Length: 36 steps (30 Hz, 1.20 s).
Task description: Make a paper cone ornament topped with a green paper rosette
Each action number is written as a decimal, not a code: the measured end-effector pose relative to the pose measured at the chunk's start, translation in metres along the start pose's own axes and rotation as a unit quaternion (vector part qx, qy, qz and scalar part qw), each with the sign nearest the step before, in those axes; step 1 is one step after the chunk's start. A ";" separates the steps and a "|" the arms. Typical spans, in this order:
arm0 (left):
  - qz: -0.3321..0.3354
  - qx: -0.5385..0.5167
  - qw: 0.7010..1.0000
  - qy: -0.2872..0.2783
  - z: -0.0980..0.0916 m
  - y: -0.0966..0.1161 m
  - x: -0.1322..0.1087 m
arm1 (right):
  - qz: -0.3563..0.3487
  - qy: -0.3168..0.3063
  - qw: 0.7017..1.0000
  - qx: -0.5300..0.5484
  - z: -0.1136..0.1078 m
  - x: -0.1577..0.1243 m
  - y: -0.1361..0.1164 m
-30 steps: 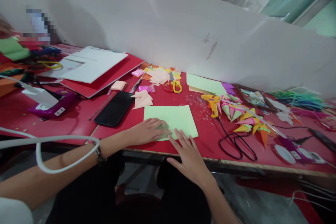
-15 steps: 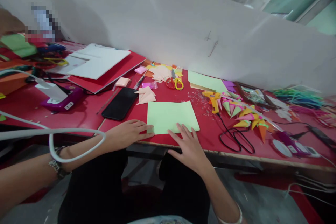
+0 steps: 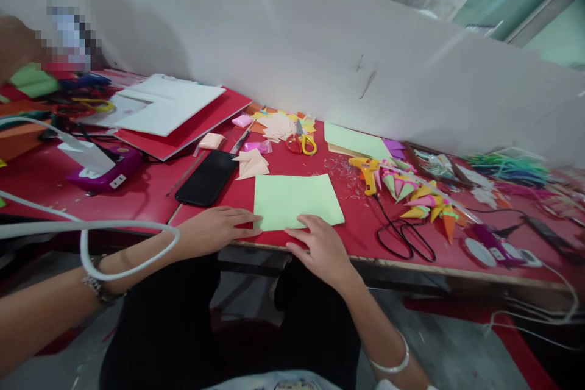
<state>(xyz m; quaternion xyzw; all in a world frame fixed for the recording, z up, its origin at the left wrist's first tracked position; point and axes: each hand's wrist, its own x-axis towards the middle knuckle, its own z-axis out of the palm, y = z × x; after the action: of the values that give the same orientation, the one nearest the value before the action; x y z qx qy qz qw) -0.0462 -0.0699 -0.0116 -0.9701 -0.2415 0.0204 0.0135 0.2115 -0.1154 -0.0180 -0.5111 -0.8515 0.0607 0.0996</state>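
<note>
A light green sheet of paper [image 3: 297, 198], which looks folded, lies flat near the front edge of the red table [image 3: 320, 164]. At its lower left corner rest the outstretched fingers of my left hand [image 3: 223, 228]. My right hand [image 3: 322, 250] touches the sheet's near edge, its fingers extended and slightly bent, the thumb low by the table edge. Neither hand grips anything. Left of the sheet is a black phone [image 3: 208, 178], with pale peach paper pieces [image 3: 252, 164] beside it.
To the right are a yellow glue gun [image 3: 365, 172] with a looped black cord and several small paper cones [image 3: 425, 198]. Scissors [image 3: 302, 141] lie behind the sheet. White boards [image 3: 171, 100] and a purple power socket [image 3: 107, 170] are at left. A white cable loop [image 3: 176, 237] crosses my left forearm.
My right hand has slid left along the near edge of the green paper, its fingers now closer together and more bent. My left hand stays at the corner. The view has shifted slightly.
</note>
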 end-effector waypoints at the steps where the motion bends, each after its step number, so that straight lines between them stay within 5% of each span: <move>1: -0.004 -0.009 1.000 0.011 0.001 0.000 -0.001 | 0.013 0.002 1.000 -0.008 -0.003 -0.003 0.004; 21: -0.011 -0.038 0.997 0.071 0.018 0.004 -0.005 | 0.173 0.019 0.978 -0.117 -0.031 -0.045 0.078; 25: -0.042 0.002 0.994 0.099 0.021 0.015 0.004 | 0.161 0.090 0.978 -0.097 -0.024 -0.033 0.054; 29: -0.031 0.048 0.990 0.132 0.020 0.027 0.011 | 0.004 0.119 0.993 0.021 -0.006 -0.010 0.002; 32: -0.037 0.020 0.980 0.195 0.010 0.032 0.016 | -0.077 0.145 0.985 0.044 0.002 0.008 -0.026; 36: -0.059 -0.019 0.957 0.283 -0.015 0.036 0.025 | -0.126 0.211 0.969 0.031 -0.008 0.026 -0.034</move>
<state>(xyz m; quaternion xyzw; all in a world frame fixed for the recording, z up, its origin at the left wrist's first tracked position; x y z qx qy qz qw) -0.0068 -0.0899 0.0010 -0.9201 -0.2851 -0.2609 0.0640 0.1725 -0.1086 -0.0001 -0.3976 -0.8666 -0.0347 0.2995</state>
